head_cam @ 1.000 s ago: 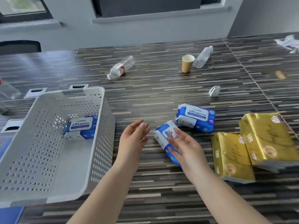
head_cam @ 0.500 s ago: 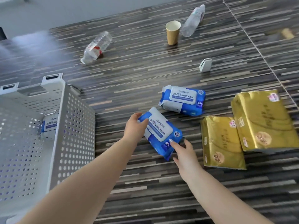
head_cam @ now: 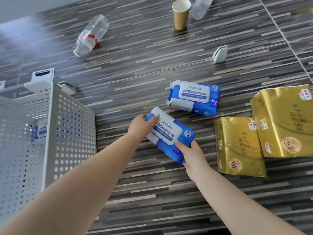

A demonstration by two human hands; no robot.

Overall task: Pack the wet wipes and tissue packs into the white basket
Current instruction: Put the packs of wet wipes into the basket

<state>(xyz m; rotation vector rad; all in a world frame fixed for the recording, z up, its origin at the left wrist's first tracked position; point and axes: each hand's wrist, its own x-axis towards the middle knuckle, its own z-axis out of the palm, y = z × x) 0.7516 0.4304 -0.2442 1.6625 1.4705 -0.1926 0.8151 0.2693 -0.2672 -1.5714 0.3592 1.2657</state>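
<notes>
Both hands hold one blue wet wipes pack [head_cam: 169,134], tilted, just above the striped table. My left hand [head_cam: 141,127] grips its far left end, thumb on top. My right hand [head_cam: 191,153] grips its near right corner. A second wet wipes pack [head_cam: 194,97] lies flat just behind. Two gold tissue packs lie at the right: a smaller one [head_cam: 238,146] and a larger one [head_cam: 284,122]. The white perforated basket [head_cam: 67,133] stands at the left with another wipes pack [head_cam: 41,129] inside, partly hidden by its wall.
Behind lie a clear plastic bottle [head_cam: 91,34], a brown paper cup [head_cam: 181,14] standing upright, a second bottle [head_cam: 201,6] and a small white holder [head_cam: 220,54]. A white cable port [head_cam: 43,74] sits in the table behind the basket.
My left hand came across and took the far end of the pack. My right hand closed on its near corner. The view has tilted down and moved closer.
</notes>
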